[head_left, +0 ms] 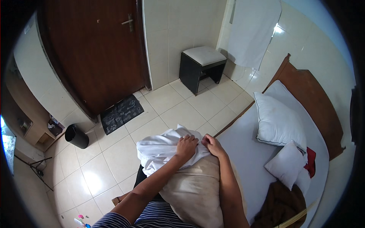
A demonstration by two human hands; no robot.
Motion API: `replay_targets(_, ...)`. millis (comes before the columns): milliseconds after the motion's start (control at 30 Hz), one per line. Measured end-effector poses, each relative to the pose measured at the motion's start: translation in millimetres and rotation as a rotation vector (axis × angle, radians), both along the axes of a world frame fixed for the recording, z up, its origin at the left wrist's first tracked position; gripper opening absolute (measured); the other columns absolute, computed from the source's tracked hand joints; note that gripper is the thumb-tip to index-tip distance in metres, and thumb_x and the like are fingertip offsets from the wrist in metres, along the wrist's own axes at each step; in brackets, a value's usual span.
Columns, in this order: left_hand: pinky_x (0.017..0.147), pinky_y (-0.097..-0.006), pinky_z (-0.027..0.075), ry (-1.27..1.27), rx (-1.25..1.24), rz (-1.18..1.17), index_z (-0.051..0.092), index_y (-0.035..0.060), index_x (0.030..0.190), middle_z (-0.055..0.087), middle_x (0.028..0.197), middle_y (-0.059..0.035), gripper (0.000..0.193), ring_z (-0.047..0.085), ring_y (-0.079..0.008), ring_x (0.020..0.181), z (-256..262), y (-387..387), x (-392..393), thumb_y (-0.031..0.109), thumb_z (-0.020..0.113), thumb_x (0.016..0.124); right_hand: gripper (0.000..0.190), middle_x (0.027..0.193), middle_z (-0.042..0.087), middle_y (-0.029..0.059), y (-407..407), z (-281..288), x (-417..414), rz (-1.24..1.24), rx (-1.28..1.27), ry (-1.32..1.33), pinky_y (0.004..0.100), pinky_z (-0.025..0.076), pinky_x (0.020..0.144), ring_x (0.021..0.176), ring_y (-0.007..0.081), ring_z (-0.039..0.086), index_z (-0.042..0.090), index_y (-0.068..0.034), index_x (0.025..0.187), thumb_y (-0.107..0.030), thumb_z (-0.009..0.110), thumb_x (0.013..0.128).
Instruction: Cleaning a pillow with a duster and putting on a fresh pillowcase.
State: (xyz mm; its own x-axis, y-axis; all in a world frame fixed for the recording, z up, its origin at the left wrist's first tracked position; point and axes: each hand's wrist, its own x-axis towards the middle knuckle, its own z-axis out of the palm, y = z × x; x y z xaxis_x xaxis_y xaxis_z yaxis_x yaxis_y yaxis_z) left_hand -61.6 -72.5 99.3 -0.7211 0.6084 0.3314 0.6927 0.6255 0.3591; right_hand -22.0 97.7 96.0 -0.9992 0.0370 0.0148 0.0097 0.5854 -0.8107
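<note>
A stained beige pillow [196, 191] rests against my body at the near edge of the bed. Bunched over its far end is a white cloth cover [159, 146], which looks like a pillowcase. My left hand [186, 146] is closed on the white cover near its middle. Beside it, my right hand [213, 146] pinches the cover's edge at the pillow's right corner. The two hands are close together, fingers curled into the fabric. The far end of the pillow is hidden under the cloth.
On my right, the bed [236, 139] has a large white pillow [279, 119], a small white pillow [286, 165] and a brown cloth [281, 202]. Ahead are a cushioned stool [204, 57], a doormat [122, 114] and a wooden door [91, 51]. A black bin [77, 136] stands left.
</note>
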Motion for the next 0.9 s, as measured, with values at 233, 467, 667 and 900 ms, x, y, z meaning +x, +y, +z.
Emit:
replay_targets(233, 0.073, -0.0388, 0.046, -0.153, 0.197, -0.161, 0.059, 0.0033, 0.083, 0.057, 0.081, -0.0104, 0.011, 0.056, -0.0296, 0.081, 9.4, -18.9, 20.3, 0.012, 0.058, 0.077, 0.049, 0.102, 0.062, 0.0149, 48.5, 1.5, 26.0, -0.344, 0.288, -0.340, 0.0383, 0.045, 0.082, 0.097, 0.0296, 0.059, 0.055, -0.003, 0.099, -0.049, 0.056, 0.081)
replay_targets(467, 0.075, -0.0400, 0.048, -0.245, -0.037, 0.070, 0.058, 0.0032, 0.093, 0.062, 0.085, -0.0150, 0.025, 0.061, -0.0304, 0.085, 15.5, -6.1, 30.4, 0.026, 0.049, 0.086, 0.075, 0.113, 0.058, 0.0167, 93.2, -40.5, 81.6, -0.165, -0.163, -0.792, 0.0335, 0.042, 0.088, 0.100, 0.0269, 0.056, 0.051, 0.003, 0.120, -0.059, 0.056, 0.077)
replay_targets(667, 0.064, -0.0421, 0.051, -0.264, -0.043, -0.111, 0.052, 0.0025, 0.103, 0.065, 0.076, -0.0143, 0.031, 0.064, -0.0326, 0.072, 41.4, 55.3, 31.4, 0.029, 0.045, 0.089, 0.066, 0.103, 0.060, 0.0144, 67.8, 43.7, 114.3, -0.448, -0.339, -0.292, 0.0316, 0.044, 0.085, 0.094, 0.0227, 0.057, 0.050, 0.005, 0.117, -0.033, 0.075, 0.069)
replay_targets(900, 0.069, -0.0376, 0.045, -0.447, 0.707, -0.319, 0.052, 0.0008, 0.100, 0.059, 0.082, -0.0193, 0.018, 0.060, -0.0301, 0.079, 155.9, 77.4, 71.6, 0.014, 0.044, 0.089, 0.057, 0.089, 0.062, 0.0144, 29.4, 259.2, 154.3, -0.437, 0.290, 0.176, 0.0357, 0.049, 0.071, 0.078, 0.0272, 0.062, 0.047, 0.001, 0.109, -0.027, 0.076, 0.069)
